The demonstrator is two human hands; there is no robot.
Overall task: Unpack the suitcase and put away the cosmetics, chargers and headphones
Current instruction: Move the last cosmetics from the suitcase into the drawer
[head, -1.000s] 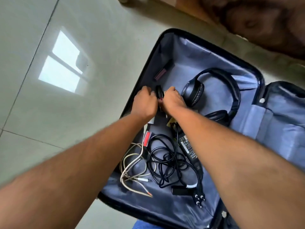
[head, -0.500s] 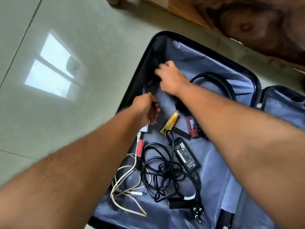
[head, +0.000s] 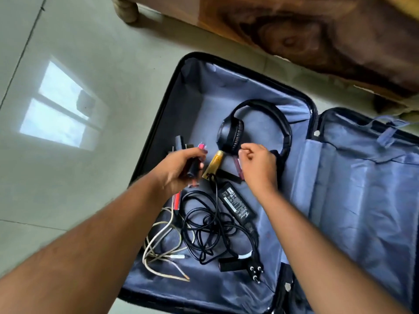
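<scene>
An open suitcase (head: pixel 240 87) with blue-grey lining lies on the floor. My left hand (head: pixel 181 168) grips several small cosmetic tubes (head: pixel 192 169), dark and pink, above its left side. My right hand (head: pixel 258 166) hovers beside it with fingers loosely curled; I cannot tell whether it pinches anything. Under that hand lies a dark red cosmetic (head: pixel 238 165). A gold tube (head: pixel 214 164) lies between the hands. Black headphones (head: pixel 233 134) rest further back. A black charger brick (head: pixel 237 205) with tangled black cables (head: pixel 210 230) and a white cable (head: pixel 158 250) lie nearer me.
A dark wooden furniture piece (head: pixel 306 35) with a round leg (head: pixel 125 10) stands beyond the suitcase. The suitcase's other half (head: pixel 374 189) lies open to the right. Pale floor tiles (head: pixel 68 109) spread to the left. A red pen-like item (head: pixel 176 200) lies under my left wrist.
My right hand drew back from the suitcase's far left corner toward the middle. My left hand now holds more tubes than before. The headphones are uncovered again.
</scene>
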